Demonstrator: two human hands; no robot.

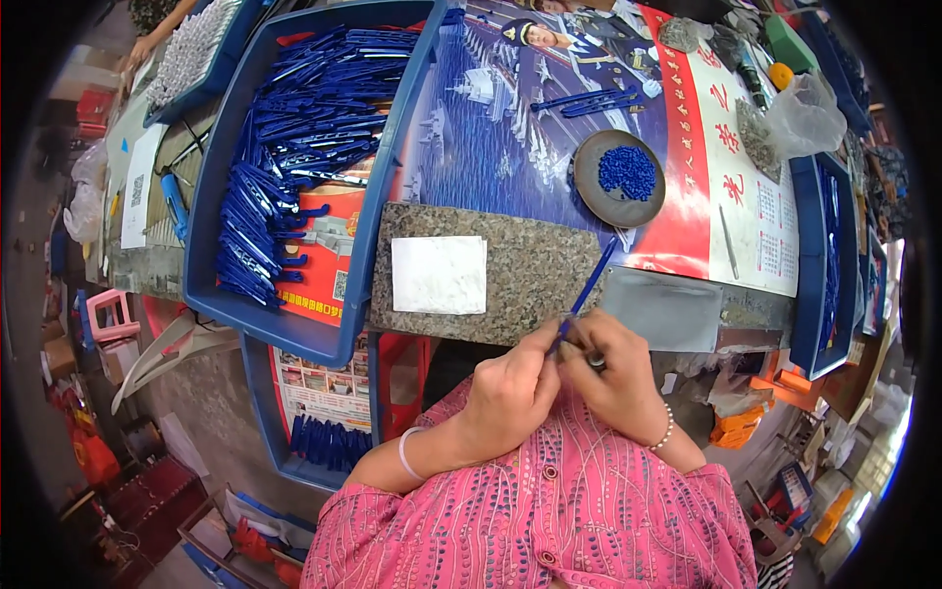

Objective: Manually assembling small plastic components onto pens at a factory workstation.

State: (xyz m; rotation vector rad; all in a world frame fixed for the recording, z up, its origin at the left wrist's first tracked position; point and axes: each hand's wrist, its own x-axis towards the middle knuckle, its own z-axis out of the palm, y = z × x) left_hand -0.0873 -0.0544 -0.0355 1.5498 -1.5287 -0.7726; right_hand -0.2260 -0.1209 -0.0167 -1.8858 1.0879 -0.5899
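Note:
My left hand and my right hand meet at the table's near edge, both closed. Between their fingertips is the lower end of a slim blue plastic strip, slanting up and right. A dark round-ended object pokes out of my right hand; its kind is unclear. Just beyond lies a speckled stone slab with a folded white paper. Farther off stands a round dark dish of small blue pieces. Several similar blue strips lie on the poster behind it.
A large blue tray of blue strips stands at the left; a lower tray sits below it. At the right are another blue tray and a clear plastic bag. Someone else's hand shows at the far left.

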